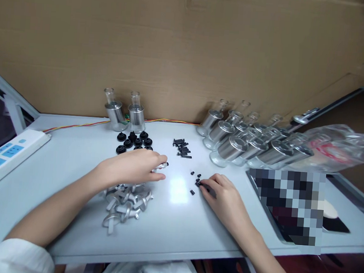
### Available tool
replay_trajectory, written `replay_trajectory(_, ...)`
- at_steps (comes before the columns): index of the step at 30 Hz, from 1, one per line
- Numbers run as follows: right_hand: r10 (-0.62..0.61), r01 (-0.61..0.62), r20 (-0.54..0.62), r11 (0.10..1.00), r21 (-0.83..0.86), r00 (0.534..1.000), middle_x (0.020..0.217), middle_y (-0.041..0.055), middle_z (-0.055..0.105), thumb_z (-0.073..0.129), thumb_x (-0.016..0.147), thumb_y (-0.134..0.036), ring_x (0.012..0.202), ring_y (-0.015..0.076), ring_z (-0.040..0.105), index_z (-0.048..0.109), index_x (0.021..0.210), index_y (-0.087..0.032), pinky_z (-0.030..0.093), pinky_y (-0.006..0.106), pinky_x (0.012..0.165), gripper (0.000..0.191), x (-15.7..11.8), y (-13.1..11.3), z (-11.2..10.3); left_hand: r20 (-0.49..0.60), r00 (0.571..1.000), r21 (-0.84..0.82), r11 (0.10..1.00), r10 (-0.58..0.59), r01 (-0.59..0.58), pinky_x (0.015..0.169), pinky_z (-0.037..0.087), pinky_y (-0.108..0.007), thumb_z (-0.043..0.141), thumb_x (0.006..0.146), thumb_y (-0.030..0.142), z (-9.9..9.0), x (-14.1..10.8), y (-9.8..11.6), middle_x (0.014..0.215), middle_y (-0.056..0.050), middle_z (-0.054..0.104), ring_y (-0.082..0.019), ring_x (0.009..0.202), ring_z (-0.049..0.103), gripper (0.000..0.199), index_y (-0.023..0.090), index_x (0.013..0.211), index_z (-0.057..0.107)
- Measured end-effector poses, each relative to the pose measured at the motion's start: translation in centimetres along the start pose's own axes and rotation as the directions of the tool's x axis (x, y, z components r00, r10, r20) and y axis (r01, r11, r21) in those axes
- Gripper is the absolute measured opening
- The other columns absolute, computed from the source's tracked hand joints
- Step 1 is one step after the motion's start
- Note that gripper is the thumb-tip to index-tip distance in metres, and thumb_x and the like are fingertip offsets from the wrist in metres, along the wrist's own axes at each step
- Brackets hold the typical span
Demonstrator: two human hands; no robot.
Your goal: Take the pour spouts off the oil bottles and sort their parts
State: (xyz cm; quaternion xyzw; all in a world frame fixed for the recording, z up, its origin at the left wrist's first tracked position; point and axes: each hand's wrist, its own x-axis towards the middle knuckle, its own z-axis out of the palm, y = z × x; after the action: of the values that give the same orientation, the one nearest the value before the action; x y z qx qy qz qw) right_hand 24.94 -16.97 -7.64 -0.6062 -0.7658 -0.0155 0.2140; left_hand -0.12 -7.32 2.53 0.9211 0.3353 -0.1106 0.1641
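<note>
My left hand (142, 165) is closed around a silvery metal part (161, 166) with a small dark tip; the fingers hide most of it. Below that hand lies a pile of silver metal fittings (126, 207), each with a round flange and a flat tab. Black ribbed stoppers (128, 143) are grouped just beyond it. My right hand (223, 195) rests low on the table, thumb and forefinger pinched at a small black piece (198, 183). A few similar pieces (192, 192) are scattered beside those fingertips. Farther back is a cluster of thin black pins (183, 148).
Two glass bottles with metal sleeves (136, 116) stand at the back left, several more (232, 147) at the right. A crumpled plastic bag (340, 147) lies behind a blurred-out tablet-like slab (259, 192). At the left edge is a power strip (12, 158). A cardboard wall (175, 57) closes the back.
</note>
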Motion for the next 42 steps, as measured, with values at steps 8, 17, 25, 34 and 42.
replay_trajectory(8, 0.239, -0.206, -0.093, 0.94, 0.273, 0.966, 0.071, 0.0009, 0.063, 0.054, 0.081, -0.025, 0.056, 0.0119, 0.054, 0.06, 0.078, -0.019, 0.045, 0.023, 0.057, 0.009, -0.8, 0.3, -2.0, -0.006, 1.0, -0.003, 1.0, 0.007, -0.007, 0.053, 0.032, -0.026, 0.044, 0.092, 0.042, -0.1, 0.0, 0.1, 0.082, -0.004, 0.062, -0.019, 0.069, 0.057, 0.024, 0.019, 0.09, 0.053)
replay_trajectory(17, 0.373, -0.337, -0.041, 0.876, 0.345, 0.927, 0.085, 0.0051, 0.07, 0.055, 0.082, -0.036, 0.076, 0.0183, 0.067, 0.069, 0.084, -0.02, 0.05, 0.027, 0.069, 0.021, -2.6, 1.7, -1.1, 0.102, 0.989, -0.005, 0.994, 0.106, -0.106, 0.057, 0.035, -0.029, 0.04, 0.09, 0.028, 1.6, 0.9, 1.0, 0.085, -0.006, 0.063, -0.018, 0.07, 0.057, 0.017, 0.017, 0.091, 0.054)
replay_trajectory(25, 0.274, -0.279, 0.058, 0.908, 0.311, 0.96, 0.081, 0.0058, 0.066, 0.049, 0.086, -0.032, 0.068, 0.0168, 0.062, 0.068, 0.087, -0.019, 0.049, 0.028, 0.063, 0.023, -2.0, 1.4, -0.7, 0.155, 0.986, 0.006, 0.998, 0.062, -0.064, 0.057, 0.036, -0.028, 0.04, 0.09, 0.03, 1.4, 0.8, 1.3, 0.086, -0.007, 0.063, -0.019, 0.071, 0.057, 0.02, 0.017, 0.093, 0.054)
replay_trajectory(34, -0.12, 0.12, 0.023, 0.993, -0.009, 0.992, 0.083, 0.0081, 0.058, 0.043, 0.092, -0.018, 0.075, 0.0189, 0.054, 0.069, 0.091, -0.02, 0.045, 0.032, 0.065, 0.026, -1.8, 1.1, -1.4, 0.116, 0.989, -0.021, 0.996, 0.087, -0.085, 0.059, 0.038, -0.03, 0.032, 0.094, 0.035, 1.8, 0.8, 1.4, 0.086, -0.008, 0.063, -0.02, 0.071, 0.058, 0.028, 0.017, 0.095, 0.053)
replay_trajectory(42, 0.052, -0.017, -0.13, 0.968, 0.252, 0.99, 0.08, 0.0035, 0.061, 0.05, 0.087, -0.017, 0.062, 0.0109, 0.056, 0.059, 0.087, -0.018, 0.047, 0.023, 0.058, 0.009, -2.0, -0.9, -1.8, 0.158, 0.978, -0.033, 0.991, 0.132, -0.129, 0.073, 0.043, -0.032, 0.029, 0.096, 0.029, 2.7, 1.5, 1.6, 0.1, -0.01, 0.06, -0.021, 0.083, 0.059, 0.031, 0.015, 0.099, 0.056)
